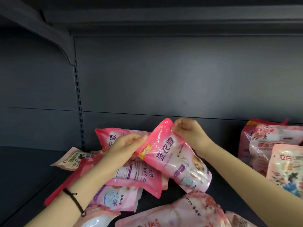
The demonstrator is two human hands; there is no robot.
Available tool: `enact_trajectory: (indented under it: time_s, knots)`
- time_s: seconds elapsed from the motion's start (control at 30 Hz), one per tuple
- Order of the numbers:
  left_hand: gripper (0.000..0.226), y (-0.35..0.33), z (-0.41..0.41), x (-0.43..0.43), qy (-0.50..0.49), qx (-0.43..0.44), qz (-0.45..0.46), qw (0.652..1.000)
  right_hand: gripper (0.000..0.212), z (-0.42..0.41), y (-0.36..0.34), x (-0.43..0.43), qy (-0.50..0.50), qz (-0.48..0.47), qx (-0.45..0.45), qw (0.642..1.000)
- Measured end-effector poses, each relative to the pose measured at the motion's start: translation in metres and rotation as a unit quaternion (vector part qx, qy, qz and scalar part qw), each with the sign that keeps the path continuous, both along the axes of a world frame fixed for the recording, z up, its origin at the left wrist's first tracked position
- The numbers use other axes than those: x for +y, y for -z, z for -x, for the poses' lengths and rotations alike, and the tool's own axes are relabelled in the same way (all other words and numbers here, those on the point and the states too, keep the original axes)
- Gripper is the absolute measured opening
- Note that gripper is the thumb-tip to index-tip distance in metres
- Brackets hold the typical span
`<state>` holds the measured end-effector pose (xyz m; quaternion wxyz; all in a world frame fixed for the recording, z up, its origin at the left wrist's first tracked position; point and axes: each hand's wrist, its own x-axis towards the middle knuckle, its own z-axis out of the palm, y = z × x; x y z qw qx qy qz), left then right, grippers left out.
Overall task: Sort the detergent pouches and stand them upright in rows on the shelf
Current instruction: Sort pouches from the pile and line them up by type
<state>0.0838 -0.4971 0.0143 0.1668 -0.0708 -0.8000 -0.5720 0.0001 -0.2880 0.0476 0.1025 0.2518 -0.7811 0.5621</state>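
Observation:
A glossy pink detergent pouch with purple lettering is held tilted above a heap of pouches. My left hand pinches its upper left edge, and my right hand grips its top corner. Under it lie several pink pouches in a loose pile, some face down. On the right, a dark pink pouch stands upright near the back, with a pale floral pouch upright in front of it.
The dark grey shelf board stretches bare to the left of the pile. The back panel rises behind, with a slotted upright post and a bracket under the upper shelf. More pale pouches lie at the front edge.

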Motion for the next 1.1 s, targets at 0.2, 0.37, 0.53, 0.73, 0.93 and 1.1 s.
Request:
enact_trajectory:
  time_s: [0.2,0.37,0.53,0.73,0.93,1.1]
  knots:
    - [0.038,0.009,0.009,0.032,0.034,-0.020,-0.119,0.992,0.014,-0.008,0.002,0.027,-0.020,0.118,-0.013,0.993]
    - [0.021,0.008,0.023,0.046,0.042,-0.027,-0.215,0.975,0.004,-0.009,0.013,0.052,0.003,0.119,-0.027,0.993]
    - [0.026,0.016,0.023,0.075,0.094,-0.005,-0.268,0.959,0.015,-0.013,0.030,0.066,0.053,0.073,-0.038,0.995]
    - [0.018,-0.011,0.017,0.107,0.095,0.099,-0.236,0.962,0.019,-0.040,0.009,0.093,0.054,0.200,0.011,0.978]
    - [0.016,-0.049,0.004,0.166,0.117,0.140,-0.218,0.959,0.019,-0.073,-0.015,0.141,0.063,0.288,0.023,0.955]
    - [0.017,-0.038,-0.006,0.236,0.144,0.111,-0.202,0.962,0.016,-0.095,0.001,0.214,0.092,0.294,-0.061,0.950]
